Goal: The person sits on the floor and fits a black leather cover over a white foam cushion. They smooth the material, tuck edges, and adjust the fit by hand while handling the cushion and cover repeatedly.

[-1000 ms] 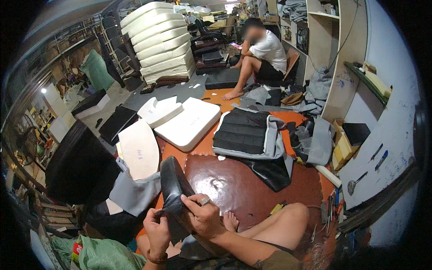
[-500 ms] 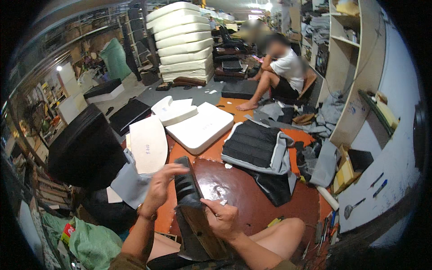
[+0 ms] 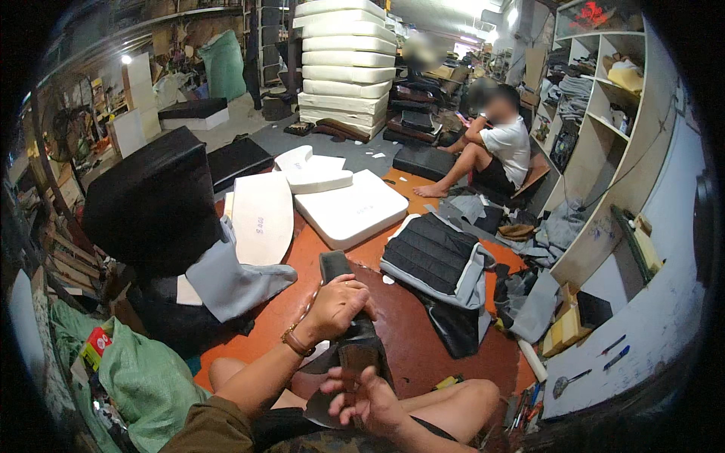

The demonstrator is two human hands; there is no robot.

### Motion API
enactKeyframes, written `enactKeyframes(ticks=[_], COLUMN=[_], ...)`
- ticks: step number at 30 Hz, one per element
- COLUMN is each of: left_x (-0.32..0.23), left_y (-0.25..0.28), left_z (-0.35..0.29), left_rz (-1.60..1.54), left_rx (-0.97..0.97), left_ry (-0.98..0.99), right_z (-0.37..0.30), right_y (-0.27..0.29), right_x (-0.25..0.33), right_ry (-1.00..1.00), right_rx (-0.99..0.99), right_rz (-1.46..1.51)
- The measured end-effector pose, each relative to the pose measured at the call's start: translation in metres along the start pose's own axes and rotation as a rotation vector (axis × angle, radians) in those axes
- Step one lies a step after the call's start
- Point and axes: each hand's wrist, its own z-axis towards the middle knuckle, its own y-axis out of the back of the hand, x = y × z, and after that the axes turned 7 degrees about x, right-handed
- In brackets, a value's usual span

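A long narrow board point(image 3: 334, 264), partly covered in black leather-like material, stands tilted between my legs, its bare brown wood showing lower down. My left hand point(image 3: 336, 306), with a watch on its wrist, is closed over the upper part of the board. Close to the board's lower end is my right hand point(image 3: 370, 404), fingers spread and bent, holding nothing that I can see. Whether its fingertips touch the board cannot be made out. Beyond lies a black quilted seat cover point(image 3: 430, 253) with grey edges.
White foam pads point(image 3: 351, 210) and a cream panel point(image 3: 260, 219) lie ahead. A black block point(image 3: 155, 200) and green sack point(image 3: 151, 385) are on the left. A person point(image 3: 502, 143) sits by shelves point(image 3: 612, 124). Hand tools point(image 3: 525, 408) lie at lower right.
My left hand has moved right and closed over the board. My right hand has let go and dropped toward its lower end, fingers spreading. The view has shifted.
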Motion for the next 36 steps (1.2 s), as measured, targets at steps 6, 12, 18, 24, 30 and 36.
enactKeyframes(ticks=[6,12,18,24,30,36], left_x=[-0.001,-0.004,-0.011,-0.009,0.008,-0.001], left_y=[-0.007,-0.002,-0.004,-0.001,0.011,0.012], left_z=[-0.017,-0.016,-0.017,-0.011,-0.008,-0.017], left_rz=[0.075,0.073,0.043,-0.033,-0.064,-0.052], left_rx=[-0.049,-0.027,-0.064,-0.093,-0.075,-0.100], left_ry=[0.010,0.026,-0.045,-0.033,0.066,-0.019], right_z=[0.021,0.042,0.039,0.042,0.067,0.064], right_y=[-0.024,-0.022,-0.032,-0.027,-0.016,-0.028], right_x=[0.055,0.035,0.015,0.018,0.014,0.002], right_ry=[-0.010,0.130,0.428,0.492,0.559,0.640], right_rx=[-0.027,-0.358,-0.493,-0.496,-0.457,-0.536], right_rz=[0.165,-0.179,-0.611,-0.673,-0.713,-0.803])
